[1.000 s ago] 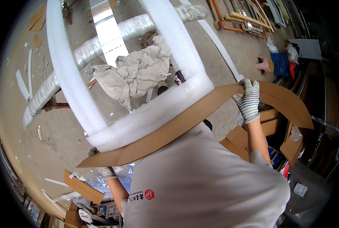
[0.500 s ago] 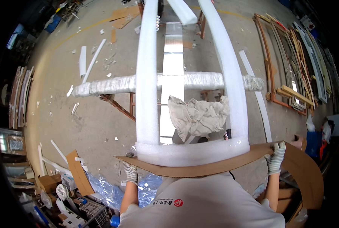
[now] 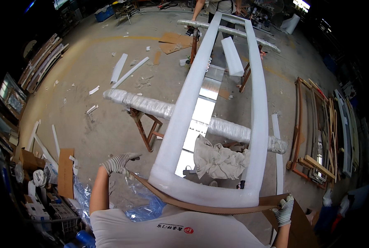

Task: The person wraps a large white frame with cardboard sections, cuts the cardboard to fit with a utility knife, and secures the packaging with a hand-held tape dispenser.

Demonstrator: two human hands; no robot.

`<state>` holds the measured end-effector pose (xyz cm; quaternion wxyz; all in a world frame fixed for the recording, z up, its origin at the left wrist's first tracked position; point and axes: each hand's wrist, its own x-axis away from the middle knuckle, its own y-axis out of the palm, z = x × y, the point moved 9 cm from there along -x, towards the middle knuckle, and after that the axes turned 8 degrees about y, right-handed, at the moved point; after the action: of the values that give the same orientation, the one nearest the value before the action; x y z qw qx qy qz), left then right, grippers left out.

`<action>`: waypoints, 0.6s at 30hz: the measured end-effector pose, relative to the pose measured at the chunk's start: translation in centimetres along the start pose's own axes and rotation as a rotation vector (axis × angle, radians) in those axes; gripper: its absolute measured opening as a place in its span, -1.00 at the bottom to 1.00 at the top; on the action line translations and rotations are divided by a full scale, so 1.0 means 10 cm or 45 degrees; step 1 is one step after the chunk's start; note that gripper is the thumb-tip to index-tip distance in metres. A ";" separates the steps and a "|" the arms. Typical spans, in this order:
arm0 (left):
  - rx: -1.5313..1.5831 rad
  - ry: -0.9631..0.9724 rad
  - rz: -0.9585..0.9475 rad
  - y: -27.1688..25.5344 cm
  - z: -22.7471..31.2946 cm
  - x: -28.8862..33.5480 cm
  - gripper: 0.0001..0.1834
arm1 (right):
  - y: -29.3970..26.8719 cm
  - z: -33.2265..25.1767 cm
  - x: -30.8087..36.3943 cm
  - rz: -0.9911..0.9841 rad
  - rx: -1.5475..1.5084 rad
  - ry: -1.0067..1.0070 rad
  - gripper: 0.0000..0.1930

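Observation:
A long rectangular frame wrapped in white foam (image 3: 174, 140) stretches away from me, its near end close to my body. Along that near end bends a brown cardboard strip (image 3: 217, 210). My right hand (image 3: 284, 211), in a striped glove, is closed on the strip near the frame's right corner. Left of the frame, my left hand (image 3: 119, 163), gloved alike, has its fingers stretched out, just above the strip's left end. Inside the frame, a shiny surface (image 3: 196, 124) reflects bright light, and a crumpled grey cloth (image 3: 221, 161) shows near the closest end.
Plastic-wrapped crossbars (image 3: 149, 105) on rusty metal trestles (image 3: 145, 132) support the frame. A co-worker (image 3: 222, 6) stands at its far end. Metal frames and wooden strips (image 3: 316, 136) lie right; cardboard (image 3: 66, 173), blue plastic film (image 3: 145, 208) and a crate (image 3: 64, 223) lie left.
The view has turned and now takes in the far end and co-worker. My left hand has come off the cardboard's left end, fingers extended; my right hand keeps its grip.

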<state>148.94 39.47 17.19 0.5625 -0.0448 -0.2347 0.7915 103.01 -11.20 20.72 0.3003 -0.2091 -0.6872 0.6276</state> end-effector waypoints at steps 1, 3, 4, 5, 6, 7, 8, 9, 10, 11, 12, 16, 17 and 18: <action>-0.336 -0.007 -0.406 0.02 0.07 -0.06 0.15 | 0.13 0.28 -0.06 -0.043 -0.666 0.295 -0.59; -0.536 -0.350 -0.727 -0.14 -0.23 -0.25 0.12 | 0.11 0.17 -0.09 -0.239 -1.298 0.564 -0.65; -0.676 -0.345 -0.525 -0.34 0.01 -0.59 0.11 | 0.12 0.10 -0.08 -0.288 -1.579 0.741 -0.67; -0.806 -0.346 -0.309 -0.57 0.30 -0.93 0.09 | 0.18 0.27 -0.07 -0.228 -1.406 0.692 -0.66; -0.911 -0.357 -0.096 -0.80 0.62 -1.24 0.08 | 0.25 0.42 -0.05 -0.172 -1.242 0.648 -0.64; -0.966 -0.333 0.064 -0.97 0.79 -1.49 0.04 | 0.42 0.61 -0.03 -0.174 -1.243 0.648 -0.64; -0.930 -0.316 0.185 -1.11 0.86 -1.70 0.03 | 0.41 0.68 -0.04 -0.002 -0.819 0.337 -0.62; -0.896 -0.301 0.304 -1.24 0.86 -1.87 0.02 | 0.37 0.59 -0.03 0.066 -0.615 0.177 -0.61; -0.907 -0.305 0.303 -1.31 0.77 -2.03 0.02 | 0.33 0.52 0.00 0.160 -0.406 0.027 -0.60; -0.905 -0.265 0.396 -1.40 0.68 -2.18 0.03 | 0.21 0.41 0.00 0.082 -0.542 0.145 -0.55; -0.905 -0.207 0.478 -1.45 0.74 -2.31 0.04 | 0.22 0.42 0.01 0.045 -0.616 0.218 -0.51; -0.748 -0.240 0.474 -1.41 0.75 -2.65 0.08 | 0.23 0.48 0.10 0.160 -0.902 0.319 -0.45; -0.684 -0.272 0.453 -1.38 0.69 -2.68 0.09 | 0.02 0.18 0.05 0.200 -0.494 0.071 -0.46; -0.618 -0.311 0.433 -1.33 0.64 -2.65 0.10 | -0.12 -0.12 0.04 0.225 -0.079 -0.174 -0.46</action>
<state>168.02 16.71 23.33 0.3626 -0.1210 -0.4715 0.7947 103.60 -10.24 22.05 0.1895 -0.2348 -0.7040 0.6429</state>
